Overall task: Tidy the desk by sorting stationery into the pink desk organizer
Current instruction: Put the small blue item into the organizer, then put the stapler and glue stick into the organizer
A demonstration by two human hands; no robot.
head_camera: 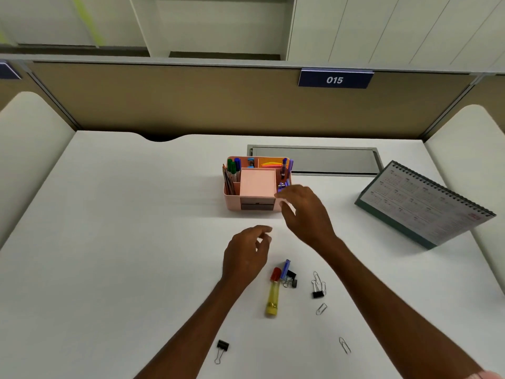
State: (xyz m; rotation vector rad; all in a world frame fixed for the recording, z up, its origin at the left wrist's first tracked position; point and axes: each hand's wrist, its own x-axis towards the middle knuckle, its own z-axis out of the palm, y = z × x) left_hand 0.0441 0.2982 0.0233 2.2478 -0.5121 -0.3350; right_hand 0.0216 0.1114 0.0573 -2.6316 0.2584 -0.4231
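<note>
The pink desk organizer (pixel 232 199) stands at the middle of the white desk, holding pens, pencils and coloured slips, with a flat pink lid in the centre. My right hand (pixel 306 212) hovers at the organizer's front right corner, fingers relaxed, holding nothing I can see. Lower down, my left hand (pixel 246 254) floats above the desk with loosely curled fingers, empty. Below the hands lie a yellow glue stick with a red cap (pixel 273 292), a blue item with small clips (pixel 288 273), a black binder clip (pixel 317 292) and several paper clips (pixel 322 308).
Another black binder clip (pixel 222 348) lies near the front edge, and a paper clip (pixel 345 344) at the front right. A desk calendar (pixel 426 203) stands at the right. A grey cable hatch (pixel 328 160) sits behind the organizer. Padded partitions flank both sides.
</note>
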